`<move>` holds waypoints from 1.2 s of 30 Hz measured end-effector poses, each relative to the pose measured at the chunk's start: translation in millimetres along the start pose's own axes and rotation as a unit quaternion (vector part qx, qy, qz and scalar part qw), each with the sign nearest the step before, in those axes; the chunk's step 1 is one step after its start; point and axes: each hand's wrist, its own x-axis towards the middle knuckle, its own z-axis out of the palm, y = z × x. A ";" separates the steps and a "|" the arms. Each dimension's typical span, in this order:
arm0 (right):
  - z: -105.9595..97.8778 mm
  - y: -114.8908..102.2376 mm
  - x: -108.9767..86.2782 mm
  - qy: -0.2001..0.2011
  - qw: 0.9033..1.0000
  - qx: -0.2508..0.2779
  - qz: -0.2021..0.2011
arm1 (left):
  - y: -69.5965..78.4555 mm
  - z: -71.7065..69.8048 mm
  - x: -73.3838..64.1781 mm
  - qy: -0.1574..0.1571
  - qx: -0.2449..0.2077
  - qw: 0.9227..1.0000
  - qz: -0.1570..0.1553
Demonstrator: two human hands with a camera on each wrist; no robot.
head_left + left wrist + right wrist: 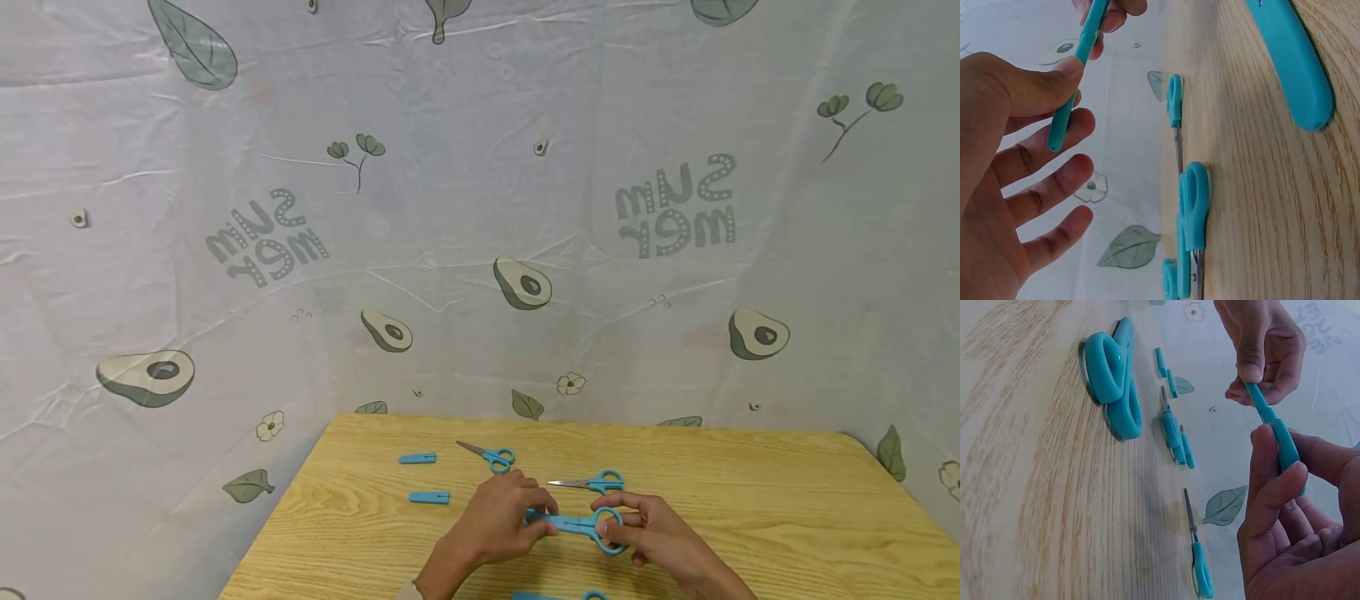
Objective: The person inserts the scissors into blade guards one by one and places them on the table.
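Both hands hold a pair of scissors with light blue handles (609, 546) and a blue blade cover (566, 523) over its blades, raised above the table. My left hand (498, 517) pinches the cover near its tip between thumb and fingers; in the left wrist view its other fingers (1063, 240) are spread apart. At the opposite end, my right hand (652, 533) grips the handle loops, thumb on one side and fingers on the other. The right wrist view shows the cover (1259, 400) meeting the handles (1285, 447) in line, the blades hidden inside.
Beyond the hands, two uncovered scissors, one left (498, 458) and one right (606, 482), lie on the wooden table (712, 467). Two loose blue covers (417, 458) (429, 497) lie at the left. Another covered pair of scissors (1110, 369) rests near the front. A printed curtain (450, 250) hangs behind.
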 end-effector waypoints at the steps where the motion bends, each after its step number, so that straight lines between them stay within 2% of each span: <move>1: 0.5 0.1 -0.6 0.000 1.000 0.000 0.000 | 0.1 0.3 -0.4 -0.001 -0.002 1.000 0.000; 10: 5.0 2.5 -4.2 -0.004 1.000 -0.001 0.006 | 0.0 2.8 -4.2 -0.034 -0.026 0.999 -0.001; 18: 1.4 8.3 -5.5 -0.031 0.999 -0.002 0.006 | 0.5 5.4 -7.0 -0.029 -0.020 0.999 0.019; 25: 0.1 7.9 -6.4 -0.030 0.999 -0.019 -0.003 | 1.3 6.6 -6.4 -0.039 -0.017 0.999 0.011; 29: -0.9 8.7 -8.0 -0.031 0.999 -0.022 0.005 | 1.4 7.1 -6.4 -0.044 -0.019 0.999 0.012; 36: -1.9 14.2 -8.2 -0.030 0.999 0.001 0.012 | 2.6 9.2 -6.0 -0.058 -0.016 0.998 0.011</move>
